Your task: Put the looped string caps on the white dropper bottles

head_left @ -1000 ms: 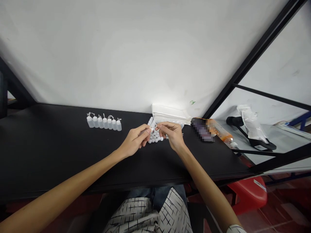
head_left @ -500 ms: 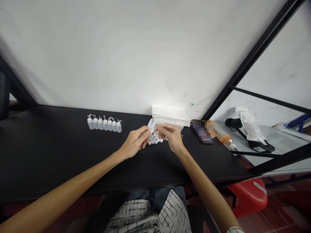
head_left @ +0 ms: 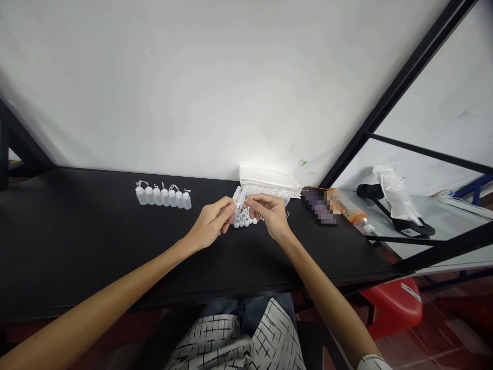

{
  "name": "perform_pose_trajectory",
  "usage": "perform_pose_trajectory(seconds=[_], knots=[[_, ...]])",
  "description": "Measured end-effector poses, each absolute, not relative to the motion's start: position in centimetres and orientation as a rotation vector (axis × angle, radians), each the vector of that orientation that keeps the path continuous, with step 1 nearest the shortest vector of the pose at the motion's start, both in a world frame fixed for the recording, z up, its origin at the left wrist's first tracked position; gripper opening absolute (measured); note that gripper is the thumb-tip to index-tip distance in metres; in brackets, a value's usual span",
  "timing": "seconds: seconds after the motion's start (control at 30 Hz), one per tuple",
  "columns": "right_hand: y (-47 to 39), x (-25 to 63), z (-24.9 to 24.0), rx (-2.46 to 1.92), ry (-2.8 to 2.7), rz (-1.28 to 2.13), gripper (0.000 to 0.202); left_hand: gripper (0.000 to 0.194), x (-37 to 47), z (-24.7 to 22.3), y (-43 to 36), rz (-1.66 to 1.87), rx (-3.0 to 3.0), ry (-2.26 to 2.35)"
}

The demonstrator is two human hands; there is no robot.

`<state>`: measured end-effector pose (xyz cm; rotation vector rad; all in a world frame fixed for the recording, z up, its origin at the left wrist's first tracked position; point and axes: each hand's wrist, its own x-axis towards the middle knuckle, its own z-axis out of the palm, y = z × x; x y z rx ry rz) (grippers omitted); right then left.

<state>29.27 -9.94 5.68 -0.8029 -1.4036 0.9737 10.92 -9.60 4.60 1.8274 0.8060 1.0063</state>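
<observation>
My left hand (head_left: 211,222) is closed in a pinch over the table, thumb and forefinger on a thin white string (head_left: 242,202). Facing it, my right hand (head_left: 270,211) pinches the string's other end between thumb and forefinger. A small white bit shows at the left fingertips, too small to make out. Just beyond and below the hands stands a tight cluster of small white-capped bottles (head_left: 241,221), partly covered by my fingers. Off to the left, a row of several translucent squeeze bottles (head_left: 165,197) stands upright, with white strings looped at their caps.
A stack of white sheets or flat packs (head_left: 269,181) lies against the wall. Right of it are a blurred dark packet (head_left: 320,206) and an orange-labelled bottle (head_left: 350,211) on its side. A black metal frame (head_left: 385,105) borders the table (head_left: 96,246); a red stool (head_left: 396,308) stands below right.
The view has shifted slightly. My hands still pinch close together; the fingertips have drawn a little apart, and more string shows between them.
</observation>
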Motion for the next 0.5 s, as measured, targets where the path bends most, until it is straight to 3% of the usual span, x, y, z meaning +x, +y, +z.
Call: perform_pose_trajectory(seconds=[0.5], knots=[[-9.86,29.69,5.37,-0.881,-1.558,0.886,0.019,0.032,10.70,5.14,-9.55,1.009,2.191,0.949]])
